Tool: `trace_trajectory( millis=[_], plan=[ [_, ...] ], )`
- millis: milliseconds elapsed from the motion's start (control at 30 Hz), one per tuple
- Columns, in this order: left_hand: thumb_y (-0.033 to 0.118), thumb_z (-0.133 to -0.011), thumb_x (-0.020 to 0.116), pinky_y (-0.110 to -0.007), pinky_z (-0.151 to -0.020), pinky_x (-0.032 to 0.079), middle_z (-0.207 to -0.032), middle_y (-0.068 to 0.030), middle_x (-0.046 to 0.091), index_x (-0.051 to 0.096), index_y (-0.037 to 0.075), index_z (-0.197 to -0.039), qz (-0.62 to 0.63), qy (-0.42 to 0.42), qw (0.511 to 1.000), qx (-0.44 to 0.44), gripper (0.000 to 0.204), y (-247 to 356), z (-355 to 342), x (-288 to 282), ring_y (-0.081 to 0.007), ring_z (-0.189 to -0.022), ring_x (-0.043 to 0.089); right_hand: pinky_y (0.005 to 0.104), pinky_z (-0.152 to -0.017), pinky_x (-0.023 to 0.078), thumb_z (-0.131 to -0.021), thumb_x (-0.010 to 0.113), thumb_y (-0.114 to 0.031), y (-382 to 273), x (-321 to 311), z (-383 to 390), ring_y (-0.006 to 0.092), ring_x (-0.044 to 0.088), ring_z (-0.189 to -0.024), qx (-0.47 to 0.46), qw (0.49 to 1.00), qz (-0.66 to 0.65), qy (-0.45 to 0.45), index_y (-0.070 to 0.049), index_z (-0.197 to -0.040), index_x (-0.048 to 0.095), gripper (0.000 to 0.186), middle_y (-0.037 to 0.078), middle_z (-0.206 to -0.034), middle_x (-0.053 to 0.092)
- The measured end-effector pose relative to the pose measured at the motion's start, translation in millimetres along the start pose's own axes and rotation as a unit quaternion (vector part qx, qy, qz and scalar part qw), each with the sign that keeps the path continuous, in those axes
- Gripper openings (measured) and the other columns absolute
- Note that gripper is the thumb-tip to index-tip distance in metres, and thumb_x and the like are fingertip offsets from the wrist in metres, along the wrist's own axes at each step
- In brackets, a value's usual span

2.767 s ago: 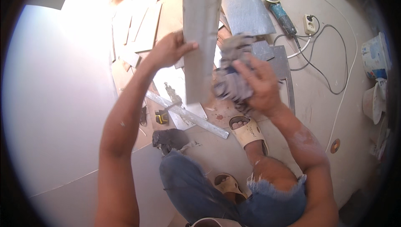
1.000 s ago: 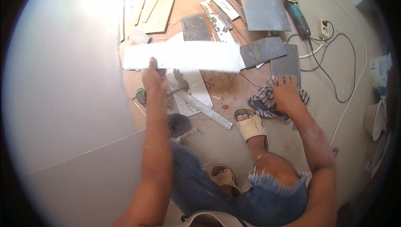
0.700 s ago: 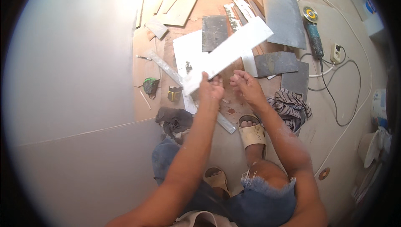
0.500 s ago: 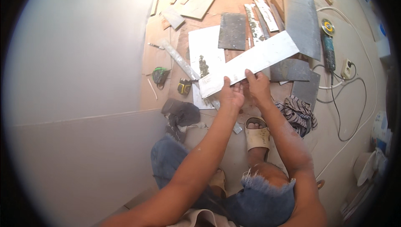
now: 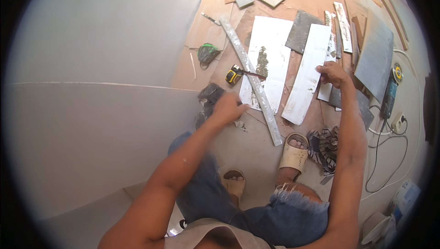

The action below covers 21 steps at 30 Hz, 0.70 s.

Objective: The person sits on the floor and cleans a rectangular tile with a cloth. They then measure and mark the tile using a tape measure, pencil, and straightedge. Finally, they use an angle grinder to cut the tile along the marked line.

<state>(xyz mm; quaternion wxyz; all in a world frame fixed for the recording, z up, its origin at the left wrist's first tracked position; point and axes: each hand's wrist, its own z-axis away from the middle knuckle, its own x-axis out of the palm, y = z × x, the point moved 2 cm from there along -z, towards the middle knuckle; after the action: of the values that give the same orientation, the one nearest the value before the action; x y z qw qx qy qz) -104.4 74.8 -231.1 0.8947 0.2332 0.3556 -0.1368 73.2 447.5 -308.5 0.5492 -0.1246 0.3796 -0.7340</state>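
Observation:
My right hand [image 5: 334,73] pinches the right long edge of a narrow white tile strip [image 5: 306,77] between thumb and fingers. The strip slants over the work spot beside a larger white tile [image 5: 270,33], which has a rough grey mortar patch. My left hand [image 5: 228,108] is off the strip, over the dark cloth [image 5: 209,97]; its fingers are blurred and partly hidden, so a grip cannot be made out. A long grey metal bar [image 5: 252,74] lies across the larger tile. Beside it is a yellow-black tape measure [image 5: 233,75] with its blade partly out.
A green-black tape measure [image 5: 208,54] lies near the wall. Cut tile pieces [image 5: 373,59] and offcuts spread over the far floor. At right lie an angle grinder [image 5: 390,91], its cable and a socket block [image 5: 399,121]. A striped cloth [image 5: 323,148] is by my foot.
My left hand has let go of the white strip and moved left toward the dark cloth. My right hand has turned the strip steeper. The view has shifted left.

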Motion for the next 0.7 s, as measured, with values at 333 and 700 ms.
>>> trace_trajectory(
  millis=[333,700],
  plan=[
    [0.032,-0.093,0.064,-0.056,-0.103,0.042,-0.159,-0.0281,0.016,0.034,0.019,-0.152,-0.072,0.11,0.988,-0.083,0.067,-70.1,-21.4,46.5,-0.0503,-0.135,0.038,0.0315,-0.057,0.053,-0.09,0.068,-0.028,12.5,3.5,-18.8,0.0169,0.062,-0.062,-0.009,0.995,0.07,0.068,0.003,-0.091,0.068,0.03,0.009,-0.075,0.066],
    [0.057,-0.101,0.042,-0.041,-0.096,0.049,-0.122,-0.0106,0.064,0.056,0.006,-0.131,0.568,0.038,0.819,-0.067,0.06,-30.2,-9.0,-20.0,-0.0255,-0.113,0.062,0.0473,-0.094,0.052,-0.096,0.035,-0.07,-45.3,162.4,126.8,0.0328,0.048,-0.131,-0.12,0.973,-0.155,-0.122,-0.017,-0.157,0.03,0.081,0.017,-0.154,0.039]
  ],
)
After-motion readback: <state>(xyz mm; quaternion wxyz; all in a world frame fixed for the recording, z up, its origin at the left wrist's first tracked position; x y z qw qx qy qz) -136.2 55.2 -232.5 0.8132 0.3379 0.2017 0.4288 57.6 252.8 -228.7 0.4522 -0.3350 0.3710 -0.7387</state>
